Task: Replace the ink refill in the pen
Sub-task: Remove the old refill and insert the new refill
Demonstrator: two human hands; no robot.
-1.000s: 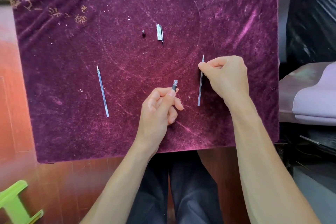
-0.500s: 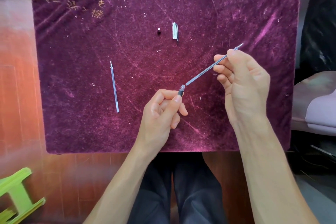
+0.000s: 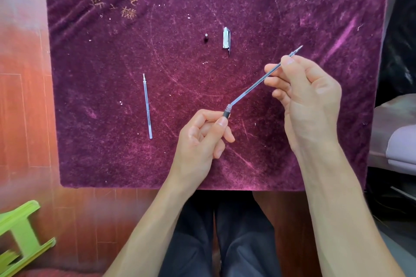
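Note:
My left hand (image 3: 202,139) grips the dark pen barrel (image 3: 227,113); only its threaded open end shows above my thumb. My right hand (image 3: 308,99) pinches a thin ink refill (image 3: 252,89) near its tip, which points up and to the right. The refill's rear end sits at the barrel's mouth. A second refill (image 3: 147,105) lies on the purple cloth to the left. The clear pen cap (image 3: 226,38) and a small black tip piece (image 3: 205,38) lie further back on the cloth.
The work surface is a small table covered in purple velvet cloth (image 3: 112,153). A green plastic stool (image 3: 20,236) stands on the wooden floor at lower left. A pale cushioned seat (image 3: 398,141) is at the right edge. My knees are below the table's front edge.
My right hand picked the refill up off the cloth, turned it slantwise and brought its rear end to the barrel's open end. The left hand kept holding the barrel.

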